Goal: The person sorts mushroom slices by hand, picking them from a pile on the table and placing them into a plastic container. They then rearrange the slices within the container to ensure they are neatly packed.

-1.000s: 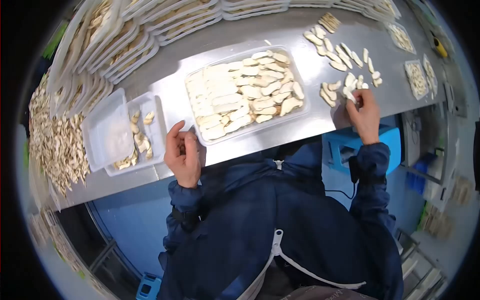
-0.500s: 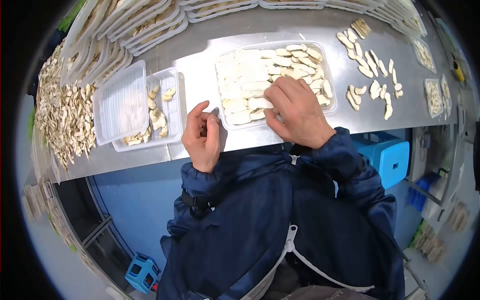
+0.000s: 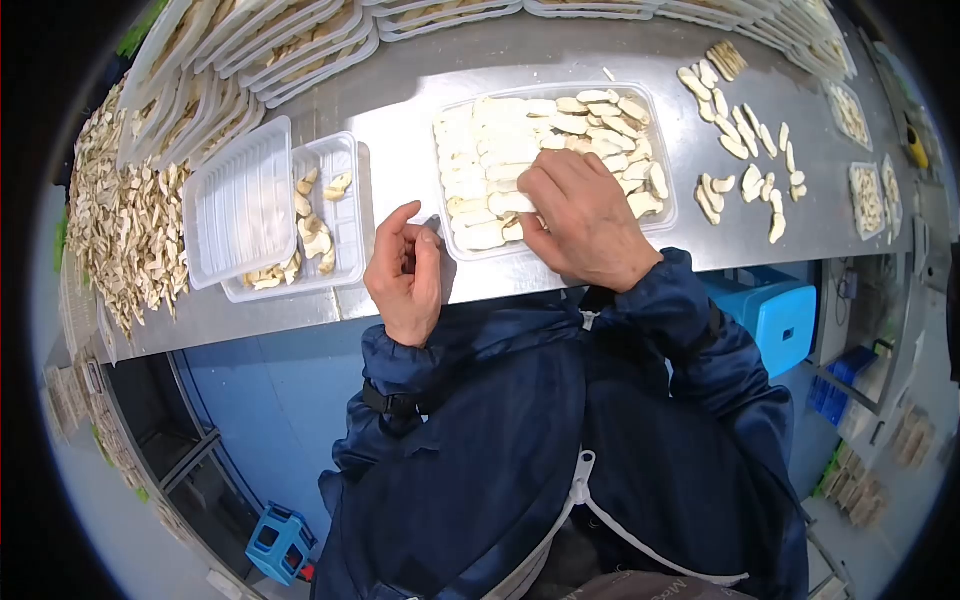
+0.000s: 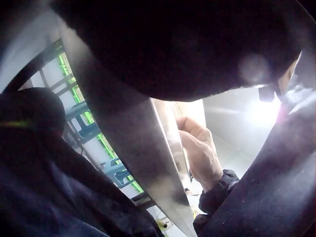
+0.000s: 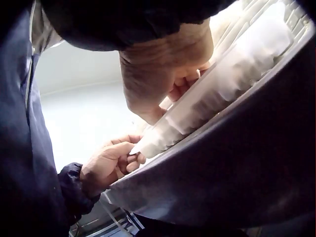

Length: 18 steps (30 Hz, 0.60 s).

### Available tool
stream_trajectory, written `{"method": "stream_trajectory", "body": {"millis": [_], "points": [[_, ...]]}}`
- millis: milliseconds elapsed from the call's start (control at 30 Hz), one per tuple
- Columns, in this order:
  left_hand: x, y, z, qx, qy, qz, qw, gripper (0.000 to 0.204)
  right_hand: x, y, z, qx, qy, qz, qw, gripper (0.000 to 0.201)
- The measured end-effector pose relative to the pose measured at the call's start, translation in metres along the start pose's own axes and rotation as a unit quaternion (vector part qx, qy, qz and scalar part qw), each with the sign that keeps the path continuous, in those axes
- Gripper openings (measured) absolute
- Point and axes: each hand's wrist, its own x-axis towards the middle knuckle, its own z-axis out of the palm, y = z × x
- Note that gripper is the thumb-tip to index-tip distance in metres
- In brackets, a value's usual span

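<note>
A clear plastic tray (image 3: 668, 215), packed with rows of pale mushroom slices (image 3: 500, 150), lies before the person. Over its near middle, the right hand (image 3: 590, 215) bends its fingers down and pinches a mushroom slice (image 3: 512, 203) among the others. Its fingertips are partly hidden behind the knuckles. By the tray's near left corner rests the left hand (image 3: 405, 280), palm turned up, fingers loosely bent and holding nothing. In the right wrist view, the left thumb and forefinger (image 5: 121, 150) overlap the tray's corner. The left wrist view shows the right hand (image 4: 200, 153) beyond the table edge.
Loose slices (image 3: 745, 130) lie in small groups at the right, near small filled packs (image 3: 866, 200). To the left, an emptier tray (image 3: 240, 210) overlaps another tray (image 3: 350, 250) with some pieces. Beyond are a large mushroom heap (image 3: 130, 230) and stacked filled trays (image 3: 300, 50).
The right hand has moved left from the loose slices to the filled tray, then shifted slightly within it. The left hand stays beside the tray. The head view has swung right.
</note>
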Motion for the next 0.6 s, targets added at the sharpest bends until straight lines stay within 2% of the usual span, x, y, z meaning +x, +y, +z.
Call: {"method": "stream_trajectory", "body": {"millis": [267,367,400,500,567,600], "points": [[0.0,-0.001,0.001,-0.002,0.02,0.001,1.0,0.03,0.0,-0.004,-0.009,0.004,0.001,0.016,1.0,0.023],[-0.001,-0.003,0.002,-0.031,0.016,-0.007,0.999,0.03,-0.005,-0.002,-0.035,0.009,0.046,0.04,0.998,0.024],[-0.002,-0.004,0.002,-0.039,0.015,-0.004,0.999,0.03,-0.01,0.004,-0.047,0.012,0.105,0.054,0.993,0.022],[-0.001,-0.001,0.002,-0.04,0.017,-0.008,0.999,0.03,-0.048,0.046,-0.086,-0.093,0.181,0.156,0.966,0.02],[0.0,-0.003,0.002,-0.053,0.005,0.004,0.999,0.031,-0.08,0.076,-0.116,-0.139,0.17,0.254,0.942,0.015],[0.0,-0.003,0.002,-0.05,0.005,0.001,0.999,0.031,-0.096,0.084,-0.127,-0.155,0.117,0.29,0.937,0.014]]}}
